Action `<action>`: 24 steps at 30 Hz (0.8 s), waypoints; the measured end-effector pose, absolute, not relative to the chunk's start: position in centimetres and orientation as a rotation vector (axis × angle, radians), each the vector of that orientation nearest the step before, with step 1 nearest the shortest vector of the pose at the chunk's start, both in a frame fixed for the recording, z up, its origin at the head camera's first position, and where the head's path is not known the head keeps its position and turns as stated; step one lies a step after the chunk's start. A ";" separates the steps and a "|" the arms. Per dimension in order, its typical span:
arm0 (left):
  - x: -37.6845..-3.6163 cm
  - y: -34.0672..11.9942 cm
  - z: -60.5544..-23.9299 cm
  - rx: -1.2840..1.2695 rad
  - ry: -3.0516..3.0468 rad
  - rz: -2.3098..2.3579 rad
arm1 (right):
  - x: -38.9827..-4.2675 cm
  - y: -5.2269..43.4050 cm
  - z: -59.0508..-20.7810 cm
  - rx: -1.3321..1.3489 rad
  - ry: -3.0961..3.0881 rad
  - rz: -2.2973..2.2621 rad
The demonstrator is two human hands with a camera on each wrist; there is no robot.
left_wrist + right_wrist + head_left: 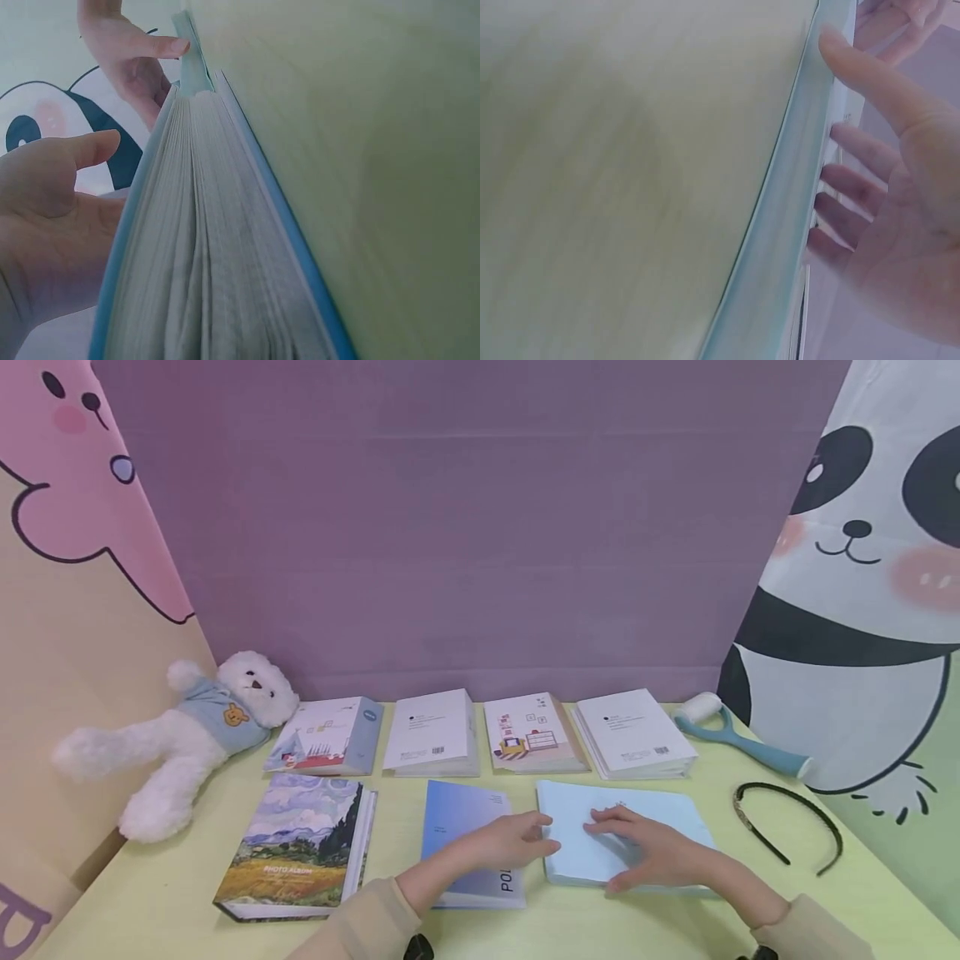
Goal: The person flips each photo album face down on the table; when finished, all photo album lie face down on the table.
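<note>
A pale blue album lies flat at the front right of the table. My right hand is over its top with fingers spread, the thumb near the front edge. In the right wrist view, the thumb of that hand touches or nearly touches the album's pale blue side. My left hand is at the album's left edge, fingers loosely bent, holding nothing that shows. Under the left forearm lies a blue-violet album; its page edges fill the left wrist view.
A painted-cover photo album lies at the front left. Behind stand a house-picture album, a white album, another illustrated album and another white one. A plush bear, lint roller and black headband lie at the sides.
</note>
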State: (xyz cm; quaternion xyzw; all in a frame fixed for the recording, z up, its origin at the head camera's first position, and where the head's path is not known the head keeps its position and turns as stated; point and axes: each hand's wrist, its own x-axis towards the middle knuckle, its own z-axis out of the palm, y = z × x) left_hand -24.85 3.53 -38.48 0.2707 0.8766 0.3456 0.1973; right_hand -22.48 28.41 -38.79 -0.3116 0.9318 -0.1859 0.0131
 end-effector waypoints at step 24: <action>-25.0 3.7 -38.6 0.810 2.454 0.873 | -20.3 26.8 -39.7 -0.901 3.055 -0.543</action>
